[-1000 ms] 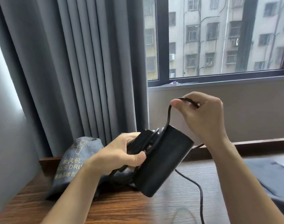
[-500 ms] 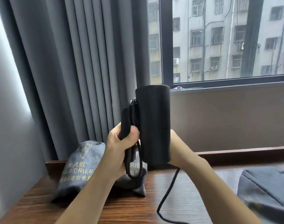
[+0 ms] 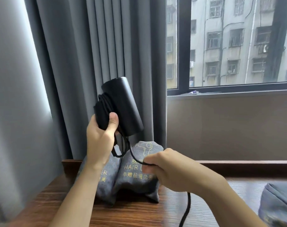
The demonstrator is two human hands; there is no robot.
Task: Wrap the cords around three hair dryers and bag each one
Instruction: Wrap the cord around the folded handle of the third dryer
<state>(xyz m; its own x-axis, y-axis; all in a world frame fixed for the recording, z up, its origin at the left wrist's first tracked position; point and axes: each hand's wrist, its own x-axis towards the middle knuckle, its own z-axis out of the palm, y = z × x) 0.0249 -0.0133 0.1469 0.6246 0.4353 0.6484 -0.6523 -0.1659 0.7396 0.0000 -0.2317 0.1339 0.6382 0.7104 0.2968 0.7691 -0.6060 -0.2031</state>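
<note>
From where I sit, the far left is a pale wall, then grey curtains (image 3: pixel 93 63) hanging in pleats behind the wooden table (image 3: pixel 133 213). My left hand (image 3: pixel 101 136) is raised above the table's left part, its fingers and thumb curled round the folded handle of the black hair dryer (image 3: pixel 123 108), which it holds in the air with the barrel tilted up and to the left; several turns of black cord (image 3: pixel 105 102) already lie wound over the handle just above the thumb. Below that hand, on the table against its far rim, two grey drawstring bags (image 3: pixel 136 177) sit side by side and touching, each stuffed full and printed with gold lettering (HAIR DRIER, partly hidden by my forearm and hand). A loose loop of the cord hangs from the dryer down in front of the bags, and the free run passes to the right into my right hand (image 3: pixel 169 167), which is low and near, just in front of the right bag, its fingers closed round the cord; the cord leaves the underside of that hand and drops off the near edge. Further right is the window (image 3: pixel 234 43) with apartment blocks outside, and at the near right corner lies another grey bag (image 3: pixel 278 203), flat, cut off by the frame.
</note>
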